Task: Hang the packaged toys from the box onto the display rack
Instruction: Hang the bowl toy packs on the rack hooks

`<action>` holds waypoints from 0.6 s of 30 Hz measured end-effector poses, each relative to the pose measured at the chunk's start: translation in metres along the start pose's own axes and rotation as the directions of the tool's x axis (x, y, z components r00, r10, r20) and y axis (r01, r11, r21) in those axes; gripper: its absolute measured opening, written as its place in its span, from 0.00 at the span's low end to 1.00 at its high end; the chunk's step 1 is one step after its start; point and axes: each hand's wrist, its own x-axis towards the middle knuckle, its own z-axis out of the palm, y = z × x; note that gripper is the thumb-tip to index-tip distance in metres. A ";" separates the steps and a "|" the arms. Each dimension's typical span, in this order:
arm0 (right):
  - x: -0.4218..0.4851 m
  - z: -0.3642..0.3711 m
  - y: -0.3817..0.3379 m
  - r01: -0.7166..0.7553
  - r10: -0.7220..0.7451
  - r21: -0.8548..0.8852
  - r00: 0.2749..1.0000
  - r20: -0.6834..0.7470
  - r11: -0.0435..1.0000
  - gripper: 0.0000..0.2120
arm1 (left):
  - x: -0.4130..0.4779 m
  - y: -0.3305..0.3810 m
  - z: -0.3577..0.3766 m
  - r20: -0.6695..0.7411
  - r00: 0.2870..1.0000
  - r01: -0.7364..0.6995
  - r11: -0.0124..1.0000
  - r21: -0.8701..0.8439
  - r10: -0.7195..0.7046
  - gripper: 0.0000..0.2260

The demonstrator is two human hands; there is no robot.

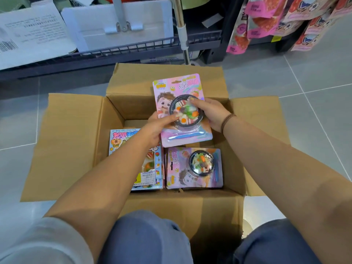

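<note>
An open cardboard box (76, 134) sits on the floor in front of my knees. Above it I hold a pink packaged toy (171, 88) with a black bowl of play food under a clear bubble. My left hand (154, 130) grips its lower left edge, thumb on the bubble. My right hand (211, 115) grips its right side, thumb on the bowl. Inside the box lies a stack of the same pink packs (194, 168) at the right and a stack of blue burger-toy packs (150, 164) at the left, partly under my left forearm.
A display rack with hanging pink and red packs (285, 21) stands at the upper right. A dark wire shelf (133, 48) with white cartons and a metal pole (182, 29) runs along the back. Grey floor tiles surround the box.
</note>
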 end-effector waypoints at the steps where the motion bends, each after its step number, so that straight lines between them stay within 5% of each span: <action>1: 0.004 0.000 0.004 -0.016 0.016 -0.013 0.999 -0.036 1.000 0.20 | 0.001 0.002 -0.003 -0.024 1.000 -0.005 1.000 0.014 0.005 0.09; 3: 0.008 -0.002 0.014 -0.093 0.094 0.008 0.991 -0.100 0.996 0.24 | 0.000 0.007 -0.007 -0.051 0.995 -0.078 0.991 0.111 0.084 0.10; 5: 0.008 -0.004 0.031 -0.171 0.150 -0.272 0.984 -0.099 0.947 0.19 | 0.000 0.011 -0.012 -0.080 0.979 -0.159 0.953 0.257 0.185 0.12; 7: 0.006 -0.010 0.055 -0.157 0.243 -0.747 0.970 0.007 0.646 0.22 | 0.000 0.014 -0.017 -0.099 0.966 -0.194 0.920 0.340 0.240 0.13; 9: 0.000 -0.012 0.073 -0.078 0.400 -0.929 0.913 0.079 0.361 0.34 | -0.001 0.015 -0.019 -0.099 0.957 -0.216 0.895 0.391 0.274 0.18; 15: -0.002 -0.012 0.088 0.143 0.417 -0.990 0.899 0.130 0.002 0.43 | -0.007 0.016 -0.021 -0.084 0.888 -0.323 0.742 0.587 0.452 0.19; 18: -0.001 -0.012 0.088 0.167 0.389 -0.986 0.909 0.146 -0.020 0.41 | -0.011 0.016 -0.023 -0.102 0.864 -0.359 0.745 0.562 0.493 0.20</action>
